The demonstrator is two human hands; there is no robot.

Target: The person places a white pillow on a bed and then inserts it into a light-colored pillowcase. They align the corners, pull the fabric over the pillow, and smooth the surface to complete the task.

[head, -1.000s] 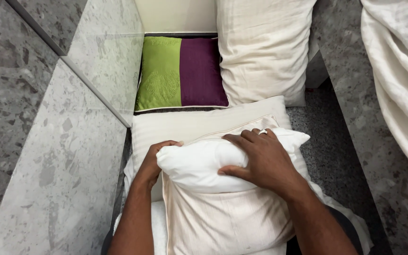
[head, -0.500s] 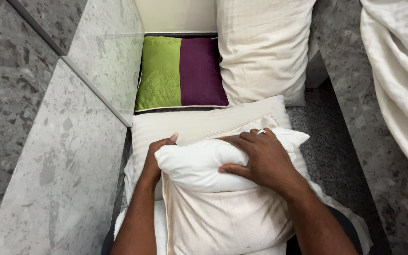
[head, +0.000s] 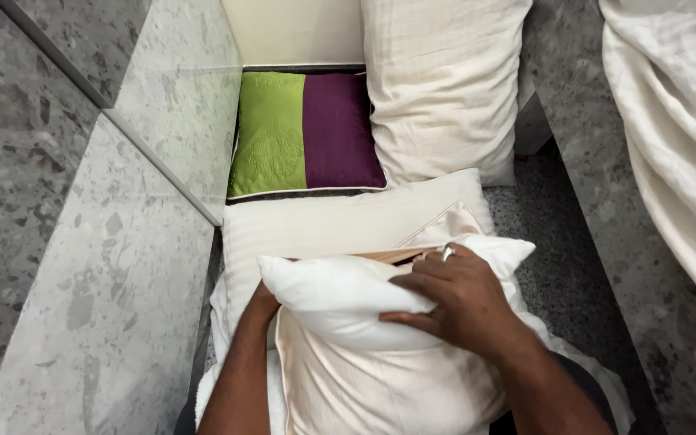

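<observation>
Now white pillow point(head: 340, 298) half inside cream pillowcase point(head: 364, 387); right hand point(head: 461, 302) grip clamps pillow, left hand point(head: 263, 302) grip hidden

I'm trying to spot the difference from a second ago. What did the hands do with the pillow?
The left hand slid further in behind the white pillow; its fingers showed on top before, now they are hidden. The right hand kept pressing on the pillow's top, hardly moving. The cream pillowcase, the green and purple cushion and the big cream pillow stayed put.
</observation>
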